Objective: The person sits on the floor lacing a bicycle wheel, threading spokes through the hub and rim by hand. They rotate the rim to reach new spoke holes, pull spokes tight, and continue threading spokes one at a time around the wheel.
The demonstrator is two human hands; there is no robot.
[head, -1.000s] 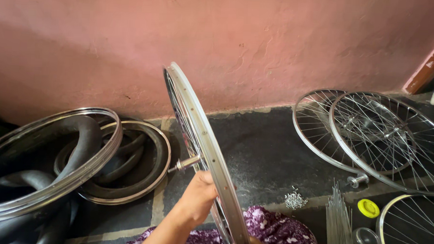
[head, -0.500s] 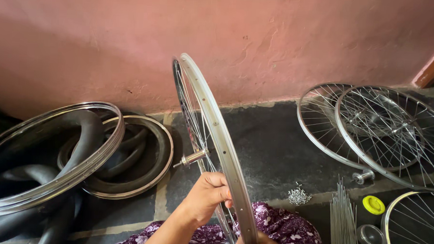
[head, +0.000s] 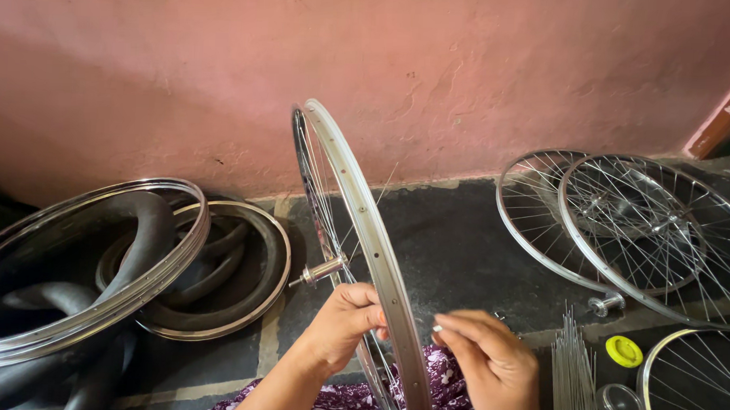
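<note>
We judge that we are lacing spokes into the upright silver metal bicycle wheel rim (head: 364, 229), which stands on edge before us, above our purple flowered lap cloth (head: 448, 386) and in front of the pink plastered wall (head: 386, 60). Our left hand (head: 340, 325) is curled around the rim's near edge on the spoke side, fingers closed on it to steady it, just below the protruding silver hub axle (head: 318, 272). Our right hand (head: 493, 363) sits on the other side of the rim, fingertips pinched narrowly together on something small and pale; we cannot tell whether it is a nipple or a spoke end. The next move, in our judgement, calls for lining that small piece up with one of the rim's holes while the left hand keeps the wheel from tipping. The rim looks bright and clean, with evenly spaced holes along its inner face and thin spokes already fanned toward the hub. A bundle of loose straight steel spokes (head: 574, 366) lies near the right hand, and finished spoked wheels (head: 647, 231) lean at the right; bare rims with black rubber tubes (head: 96, 260) lie at the left.
</note>
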